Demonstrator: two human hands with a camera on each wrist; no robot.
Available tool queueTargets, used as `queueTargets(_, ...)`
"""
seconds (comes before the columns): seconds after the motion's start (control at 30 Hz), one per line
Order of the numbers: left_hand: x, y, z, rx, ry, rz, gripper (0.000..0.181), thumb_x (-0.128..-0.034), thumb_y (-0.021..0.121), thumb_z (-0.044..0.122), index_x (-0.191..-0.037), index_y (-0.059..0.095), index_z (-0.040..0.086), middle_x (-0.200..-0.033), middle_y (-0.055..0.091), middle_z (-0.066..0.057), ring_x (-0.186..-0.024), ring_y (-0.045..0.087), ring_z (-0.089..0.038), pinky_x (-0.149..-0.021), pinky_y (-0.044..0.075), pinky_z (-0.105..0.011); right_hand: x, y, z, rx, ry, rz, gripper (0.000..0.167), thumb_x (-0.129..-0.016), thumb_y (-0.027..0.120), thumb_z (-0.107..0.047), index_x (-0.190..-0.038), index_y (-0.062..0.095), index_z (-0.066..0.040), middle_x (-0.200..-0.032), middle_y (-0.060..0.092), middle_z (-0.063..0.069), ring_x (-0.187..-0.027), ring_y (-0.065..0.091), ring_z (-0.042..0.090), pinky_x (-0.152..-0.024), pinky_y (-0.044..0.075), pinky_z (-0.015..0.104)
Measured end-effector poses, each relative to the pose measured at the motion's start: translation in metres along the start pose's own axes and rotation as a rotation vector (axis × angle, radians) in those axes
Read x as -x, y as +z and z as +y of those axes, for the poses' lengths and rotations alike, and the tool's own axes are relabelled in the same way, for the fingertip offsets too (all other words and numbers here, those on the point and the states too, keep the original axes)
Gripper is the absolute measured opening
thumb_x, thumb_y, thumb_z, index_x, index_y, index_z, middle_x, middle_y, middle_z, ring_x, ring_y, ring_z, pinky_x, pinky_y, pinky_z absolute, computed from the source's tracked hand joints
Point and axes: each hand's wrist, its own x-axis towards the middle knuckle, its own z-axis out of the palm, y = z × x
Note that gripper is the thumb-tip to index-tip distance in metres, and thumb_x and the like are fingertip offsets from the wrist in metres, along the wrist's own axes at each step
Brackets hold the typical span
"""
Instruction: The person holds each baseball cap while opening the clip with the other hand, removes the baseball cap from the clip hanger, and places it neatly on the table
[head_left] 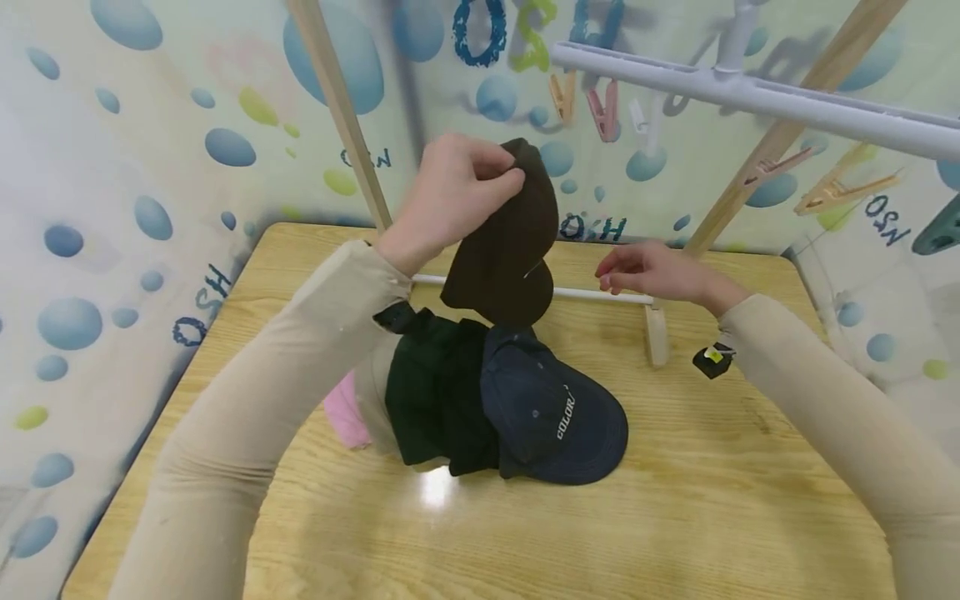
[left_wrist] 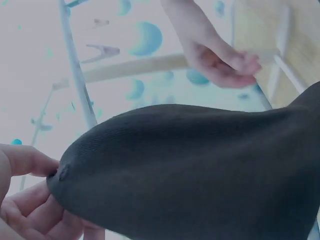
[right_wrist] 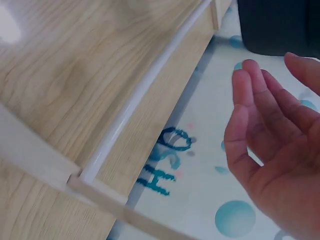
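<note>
A dark brown cap (head_left: 498, 258) hangs in the air in the head view, its top pinched between the thumb and fingers of my left hand (head_left: 457, 187). In the left wrist view the same cap (left_wrist: 185, 160) stretches away from those fingertips and fills the lower part. My right hand (head_left: 652, 271) hovers to the right of the cap, apart from it, with loosely bent fingers and nothing held. Those relaxed fingers also show in the right wrist view, where the hand (right_wrist: 275, 130) is bare. Below the brown cap lies a navy cap (head_left: 540, 408) with white lettering.
Behind the navy cap, dark green (head_left: 442, 392), beige and pink (head_left: 347, 412) cloth items lie in a row on the wooden table (head_left: 525, 542). A wooden rack stands behind, with a white bar (head_left: 750, 87) above. Several clothespins (head_left: 603, 110) hang from it.
</note>
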Motion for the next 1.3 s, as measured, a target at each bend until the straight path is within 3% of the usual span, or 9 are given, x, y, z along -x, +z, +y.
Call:
queueTargets(0.23, 0.002, 0.020, 0.019, 0.111, 0.001, -0.090, 0.030, -0.0930, 0.059, 0.008, -0.063, 0.061, 0.005, -0.058, 0.044, -0.002, -0.057, 0.041, -0.017, -0.059, 0.032, -0.025, 0.016, -0.002, 0.007, 0.066, -0.011, -0.053, 0.022, -0.099, 0.054, -0.012, -0.113, 0.060, 0.004, -0.097, 0.065, 0.006, -0.086, 0.061, 0.023, -0.076, 0.050, 0.035)
queueTargets(0.47, 0.013, 0.048, 0.030, 0.213, -0.161, -0.263, 0.016, -0.0933, 0.063, 0.011, -0.083, 0.073, 0.005, -0.076, 0.062, -0.002, -0.071, 0.053, -0.016, -0.064, 0.041, -0.025, 0.034, -0.003, 0.017, 0.011, -0.022, -0.094, 0.021, -0.100, 0.049, -0.004, -0.114, 0.060, 0.007, -0.098, 0.064, 0.009, -0.087, 0.061, 0.023, -0.078, 0.050, 0.033)
queueTargets(0.6, 0.021, 0.063, 0.028, 0.248, -0.193, -0.337, 0.013, -0.0937, 0.063, 0.012, -0.090, 0.074, 0.004, -0.085, 0.068, -0.002, -0.078, 0.059, -0.015, -0.070, 0.043, -0.024, 0.040, -0.002, 0.022, 0.026, -0.028, -0.078, 0.021, -0.100, 0.049, -0.004, -0.113, 0.061, 0.006, -0.099, 0.064, 0.010, -0.086, 0.062, 0.025, -0.076, 0.050, 0.032)
queueTargets(0.73, 0.030, 0.077, 0.023, 0.265, -0.188, -0.379, 0.014, -0.0936, 0.063, 0.012, -0.087, 0.072, 0.003, -0.080, 0.066, -0.003, -0.073, 0.056, -0.016, -0.066, 0.041, -0.023, 0.044, -0.002, 0.025, 0.033, 0.004, -0.060, 0.024, -0.100, 0.050, -0.007, -0.117, 0.059, 0.007, -0.102, 0.065, 0.011, -0.087, 0.062, 0.024, -0.077, 0.051, 0.031)
queueTargets(0.9, 0.037, 0.091, 0.022, 0.346, -0.189, -0.411, 0.013, -0.0936, 0.062, 0.008, -0.088, 0.071, 0.000, -0.078, 0.065, -0.006, -0.067, 0.056, -0.016, -0.060, 0.046, -0.023, 0.045, -0.003, 0.027, 0.017, 0.032, -0.058, 0.027, -0.101, 0.049, -0.010, -0.120, 0.057, 0.008, -0.104, 0.064, 0.011, -0.090, 0.061, 0.023, -0.079, 0.050, 0.032)
queueTargets(1.03, 0.044, 0.100, 0.023, 0.437, -0.226, -0.435, 0.011, -0.0943, 0.060, 0.005, -0.094, 0.067, -0.003, -0.081, 0.065, -0.009, -0.066, 0.060, -0.017, -0.061, 0.051, -0.026, 0.045, -0.003, 0.026, 0.018, 0.052, -0.057, 0.028, -0.102, 0.048, -0.012, -0.122, 0.057, 0.006, -0.104, 0.063, 0.009, -0.092, 0.060, 0.023, -0.082, 0.049, 0.037)
queueTargets(1.13, 0.053, 0.104, 0.021, 0.454, -0.272, -0.452, 0.008, -0.0947, 0.060, 0.005, -0.096, 0.064, -0.002, -0.081, 0.064, -0.008, -0.064, 0.060, -0.017, -0.061, 0.052, -0.026, 0.046, -0.002, 0.026, 0.026, 0.064, -0.054, 0.029, -0.102, 0.048, -0.013, -0.123, 0.056, 0.006, -0.106, 0.063, 0.010, -0.094, 0.061, 0.023, -0.084, 0.049, 0.040)
queueTargets(1.3, 0.074, 0.109, 0.005, 0.453, -0.344, -0.470, 0.007, -0.0931, 0.060, 0.002, -0.094, 0.053, 0.000, -0.077, 0.060, -0.008, -0.058, 0.056, -0.019, -0.057, 0.049, -0.027, 0.051, -0.001, 0.026, 0.068, 0.076, -0.050, 0.030, -0.102, 0.049, -0.014, -0.122, 0.055, 0.007, -0.105, 0.065, 0.010, -0.094, 0.061, 0.026, -0.086, 0.047, 0.043)
